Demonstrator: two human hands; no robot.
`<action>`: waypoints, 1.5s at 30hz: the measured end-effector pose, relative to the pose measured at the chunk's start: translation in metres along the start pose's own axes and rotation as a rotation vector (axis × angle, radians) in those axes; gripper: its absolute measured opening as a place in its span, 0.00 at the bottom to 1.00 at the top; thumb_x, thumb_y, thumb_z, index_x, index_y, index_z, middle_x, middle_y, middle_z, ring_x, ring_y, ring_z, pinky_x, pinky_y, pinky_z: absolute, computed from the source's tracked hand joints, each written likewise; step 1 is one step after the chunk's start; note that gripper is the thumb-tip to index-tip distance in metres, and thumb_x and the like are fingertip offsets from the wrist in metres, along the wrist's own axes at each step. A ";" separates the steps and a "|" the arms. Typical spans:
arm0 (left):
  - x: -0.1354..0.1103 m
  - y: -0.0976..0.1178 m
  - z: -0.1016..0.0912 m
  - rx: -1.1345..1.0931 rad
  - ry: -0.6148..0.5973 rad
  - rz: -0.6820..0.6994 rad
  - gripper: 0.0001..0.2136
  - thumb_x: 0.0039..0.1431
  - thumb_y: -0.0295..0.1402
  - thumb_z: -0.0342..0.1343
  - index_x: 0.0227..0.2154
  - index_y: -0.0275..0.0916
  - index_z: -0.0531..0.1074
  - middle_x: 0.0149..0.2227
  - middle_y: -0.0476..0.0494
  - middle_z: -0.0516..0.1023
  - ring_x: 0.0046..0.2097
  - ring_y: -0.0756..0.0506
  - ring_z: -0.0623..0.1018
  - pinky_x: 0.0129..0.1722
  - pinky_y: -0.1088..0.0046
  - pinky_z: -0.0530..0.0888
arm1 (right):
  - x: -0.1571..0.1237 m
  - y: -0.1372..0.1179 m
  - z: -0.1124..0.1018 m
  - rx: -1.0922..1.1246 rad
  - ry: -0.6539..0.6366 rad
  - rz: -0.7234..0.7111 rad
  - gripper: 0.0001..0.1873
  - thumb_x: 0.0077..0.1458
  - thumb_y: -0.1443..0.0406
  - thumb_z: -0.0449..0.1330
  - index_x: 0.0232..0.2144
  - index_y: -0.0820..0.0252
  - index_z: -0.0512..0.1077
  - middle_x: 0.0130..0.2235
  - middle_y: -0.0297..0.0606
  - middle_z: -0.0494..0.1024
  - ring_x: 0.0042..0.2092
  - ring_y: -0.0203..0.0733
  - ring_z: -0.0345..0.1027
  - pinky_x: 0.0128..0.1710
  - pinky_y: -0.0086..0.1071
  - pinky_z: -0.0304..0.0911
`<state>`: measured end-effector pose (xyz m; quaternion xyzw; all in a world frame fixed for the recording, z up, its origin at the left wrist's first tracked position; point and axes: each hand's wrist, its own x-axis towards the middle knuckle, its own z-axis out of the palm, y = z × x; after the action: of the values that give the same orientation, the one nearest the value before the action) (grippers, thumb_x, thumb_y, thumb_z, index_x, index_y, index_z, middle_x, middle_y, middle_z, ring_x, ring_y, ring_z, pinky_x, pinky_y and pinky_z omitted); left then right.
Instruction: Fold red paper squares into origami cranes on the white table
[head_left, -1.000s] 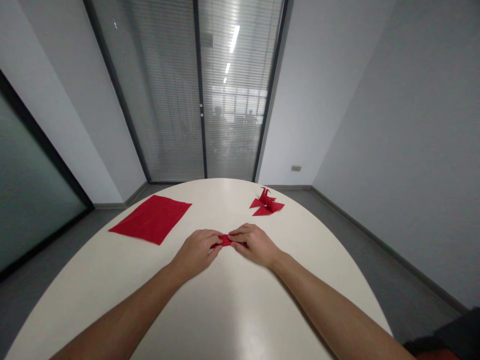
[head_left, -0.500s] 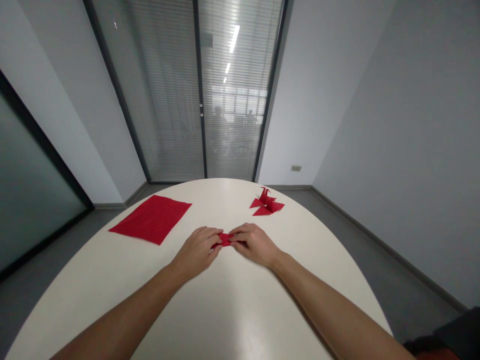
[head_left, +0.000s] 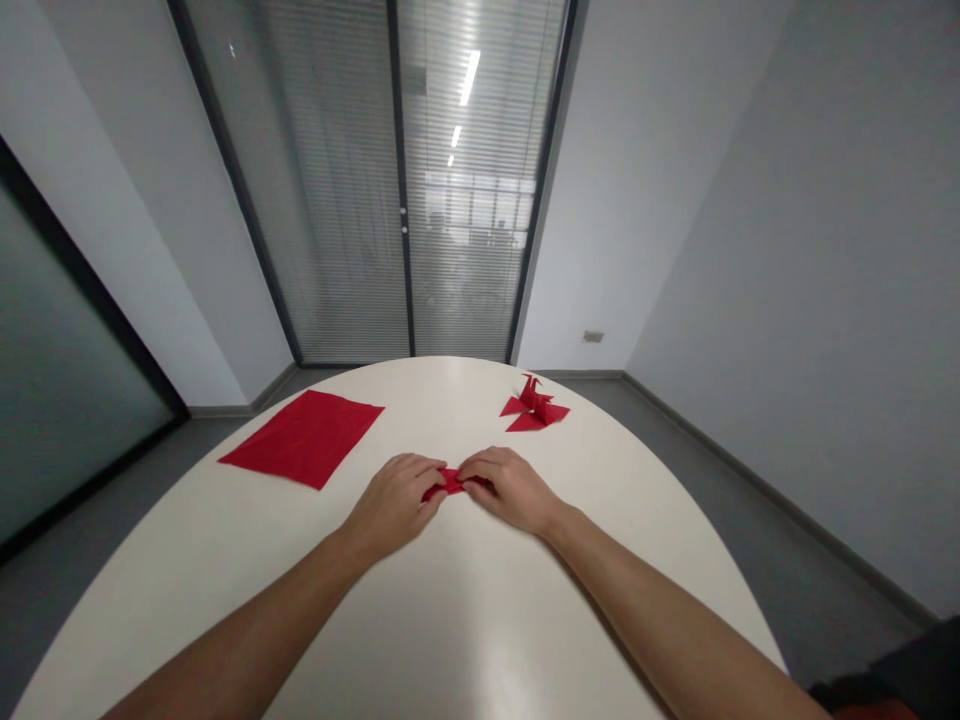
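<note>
Between my two hands is a small folded piece of red paper (head_left: 452,481), low over the white table or resting on it. My left hand (head_left: 406,497) grips its left end with the fingers above and the thumb on the near side. At the right end, my right hand (head_left: 507,487) pinches the paper between thumb and fingers. Only the paper's middle shows; my fingers cover both ends, so its full shape is hidden. A flat red paper sheet (head_left: 306,440) lies to the left of my hands. Folded red paper cranes (head_left: 535,405) sit beyond my right hand.
The round white table (head_left: 405,620) carries all the paper, and its far edge curves just past the cranes. Glass panels with blinds (head_left: 465,280) stand behind it. A dark object (head_left: 911,665) is at the lower right, beside the table.
Both hands keep almost the same place and hold on the folded red paper. A little more red shows under my left fingers. The sheet and cranes stay put.
</note>
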<state>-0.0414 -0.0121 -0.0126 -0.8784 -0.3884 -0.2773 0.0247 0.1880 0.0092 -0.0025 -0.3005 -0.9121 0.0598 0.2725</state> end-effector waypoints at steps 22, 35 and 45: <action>0.004 0.005 -0.006 0.077 -0.015 -0.020 0.07 0.64 0.26 0.53 0.42 0.40 0.74 0.39 0.45 0.82 0.41 0.43 0.79 0.43 0.63 0.72 | -0.002 -0.001 0.003 0.078 -0.026 0.131 0.11 0.62 0.71 0.55 0.46 0.58 0.73 0.44 0.40 0.80 0.44 0.42 0.72 0.46 0.35 0.65; 0.006 0.006 -0.004 0.088 -0.038 -0.054 0.05 0.65 0.29 0.54 0.37 0.40 0.75 0.36 0.46 0.81 0.39 0.43 0.78 0.41 0.64 0.70 | -0.001 -0.008 0.000 0.091 -0.023 0.153 0.12 0.59 0.71 0.59 0.45 0.58 0.74 0.40 0.38 0.80 0.40 0.40 0.71 0.42 0.32 0.65; 0.008 0.015 -0.010 0.091 -0.071 -0.124 0.06 0.65 0.28 0.53 0.36 0.40 0.74 0.34 0.46 0.80 0.37 0.44 0.77 0.39 0.65 0.70 | 0.003 -0.008 0.001 0.080 -0.050 0.102 0.10 0.64 0.69 0.56 0.42 0.57 0.77 0.39 0.39 0.80 0.41 0.41 0.72 0.45 0.33 0.65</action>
<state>-0.0311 -0.0194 0.0025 -0.8600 -0.4548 -0.2289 0.0336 0.1813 0.0048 0.0003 -0.3341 -0.8989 0.1173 0.2581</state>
